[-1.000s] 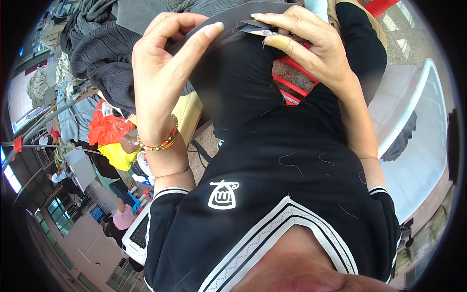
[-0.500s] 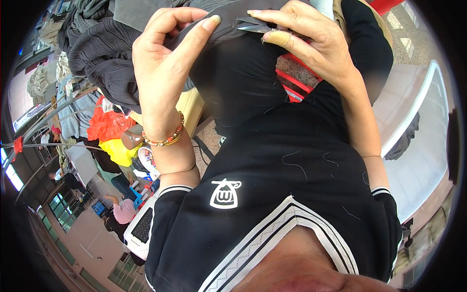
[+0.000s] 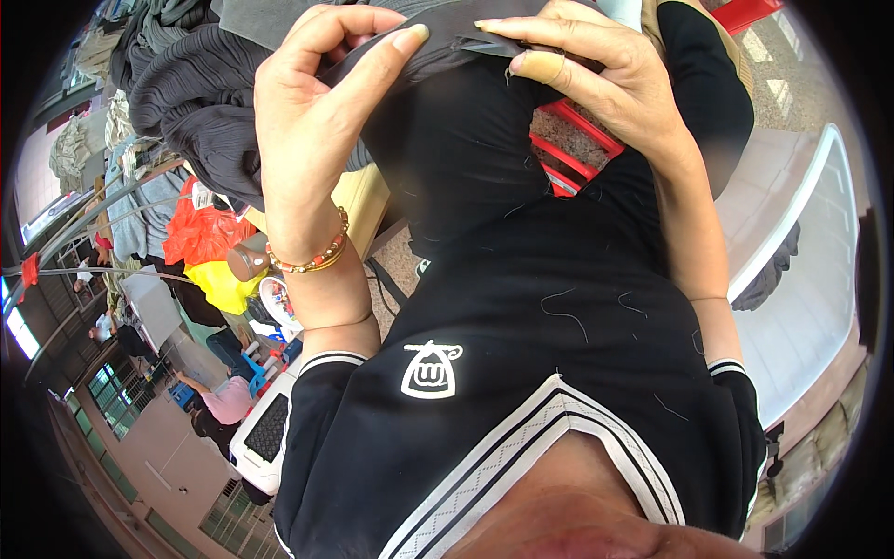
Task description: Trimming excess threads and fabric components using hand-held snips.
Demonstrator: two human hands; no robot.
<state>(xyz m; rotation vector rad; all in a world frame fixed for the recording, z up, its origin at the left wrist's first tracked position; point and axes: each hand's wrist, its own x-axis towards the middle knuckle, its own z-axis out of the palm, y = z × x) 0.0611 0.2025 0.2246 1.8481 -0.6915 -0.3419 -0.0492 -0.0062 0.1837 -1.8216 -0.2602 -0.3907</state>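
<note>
Dark grey ribbed fabric [image 3: 209, 93] lies bunched at the upper left and runs up over my lap. My left hand [image 3: 321, 112] pinches its edge between thumb and fingers, holding it raised. In my right hand [image 3: 596, 70] is a pair of small thread snips [image 3: 484, 47], gripped between thumb and fingers. Their blades point left and lie at the fabric edge, closer together than before. Part of the snips is hidden by my fingers. A beaded bracelet [image 3: 326, 252] circles my left wrist.
On my right stands a white plastic bin [image 3: 810, 307] with a dark cloth [image 3: 771, 270] inside. To my left are a red plastic bag [image 3: 200, 228], a yellow bag [image 3: 223, 287] and a brown cup [image 3: 247, 259]. A person in pink [image 3: 226, 401] sits farther off.
The snips' blades have come closer together at the fabric edge. My left hand has shifted slightly to the right with the fabric; my right hand has barely moved.
</note>
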